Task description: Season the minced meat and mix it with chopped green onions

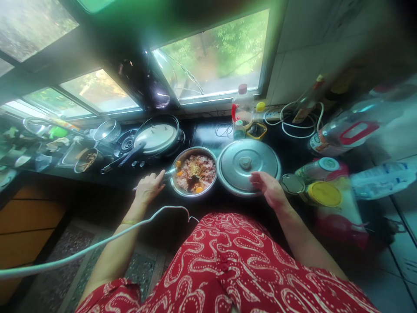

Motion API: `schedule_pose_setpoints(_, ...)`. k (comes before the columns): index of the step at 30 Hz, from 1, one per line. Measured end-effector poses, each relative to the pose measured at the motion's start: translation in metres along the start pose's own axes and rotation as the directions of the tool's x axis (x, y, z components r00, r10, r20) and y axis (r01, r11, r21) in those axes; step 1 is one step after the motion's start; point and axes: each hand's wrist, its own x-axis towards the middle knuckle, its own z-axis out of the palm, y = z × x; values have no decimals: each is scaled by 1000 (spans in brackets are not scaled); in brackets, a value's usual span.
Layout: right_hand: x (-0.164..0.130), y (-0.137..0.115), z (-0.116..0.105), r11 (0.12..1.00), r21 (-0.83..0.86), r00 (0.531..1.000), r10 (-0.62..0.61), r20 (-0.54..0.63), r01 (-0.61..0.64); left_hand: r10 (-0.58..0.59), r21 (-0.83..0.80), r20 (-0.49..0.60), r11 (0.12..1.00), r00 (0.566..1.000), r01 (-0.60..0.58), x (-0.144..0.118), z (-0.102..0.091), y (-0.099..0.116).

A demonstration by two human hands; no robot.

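A steel bowl [176, 184] of chopped, reddish food with orange pieces stands on the dark counter in front of me. My left hand [149, 187] grips the handle of a metal spoon [170, 174] whose end rests in the bowl. Right of the bowl lies a round steel lid [260, 161] with a small knob. My right hand [269, 188] hovers over the lid's near edge, fingers loosely apart, holding nothing.
A gas stove with a lidded pan [156, 138] sits behind the bowl. Bottles and jars [321, 182] crowd the counter's right side, with white cables [293, 119] near the wall. A sink area with pots [87, 158] lies to the left. A white cord [97, 243] crosses my lap.
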Motion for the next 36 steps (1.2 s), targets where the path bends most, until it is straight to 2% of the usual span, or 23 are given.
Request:
schedule_pose_setpoints(26,-1,-1,-1,1000,25,1000,10,-8,-10,-1,-14,26,1000,1000,1,2,-9,1)
schedule_pose_setpoints(36,-1,-1,-1,1000,-27,1000,-7,-8,7,-23,-98,60,995,998,29,2,-12,-1)
